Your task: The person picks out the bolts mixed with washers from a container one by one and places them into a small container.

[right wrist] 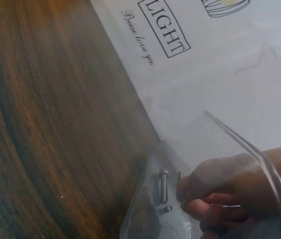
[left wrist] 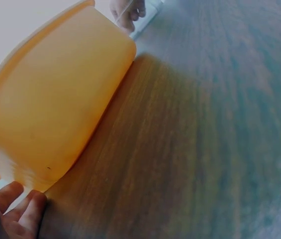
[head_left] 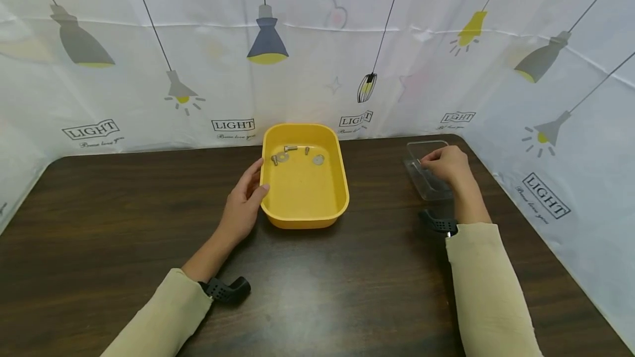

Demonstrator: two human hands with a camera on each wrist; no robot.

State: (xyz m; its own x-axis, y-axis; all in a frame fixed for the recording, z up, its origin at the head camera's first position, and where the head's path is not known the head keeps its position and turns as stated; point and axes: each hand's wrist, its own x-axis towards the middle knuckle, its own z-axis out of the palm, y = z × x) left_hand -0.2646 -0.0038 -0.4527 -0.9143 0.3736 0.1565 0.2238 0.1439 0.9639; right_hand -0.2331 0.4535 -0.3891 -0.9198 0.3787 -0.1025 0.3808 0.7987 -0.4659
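A yellow plastic tray (head_left: 303, 211) stands on the dark wooden table. My left hand (head_left: 241, 203) holds its left side, thumb over the rim and fingers along the outer wall. In the tray's far half lie a long screw (head_left: 290, 148), shorter screws and flat washers (head_left: 318, 160). My right hand (head_left: 446, 165) reaches into a clear plastic box (head_left: 430, 189) with its lid up, pinching a small metal screw (right wrist: 180, 193) between thumb and fingertip. Beside those fingertips, in the right wrist view, a longer screw (right wrist: 163, 186) shows through the clear plastic.
The dark table (head_left: 302, 302) ends at a white printed curtain (head_left: 307, 81) behind the tray and along the right. The box stands near the table's far right corner. A black band (head_left: 225, 290) with a small camera is on each wrist.
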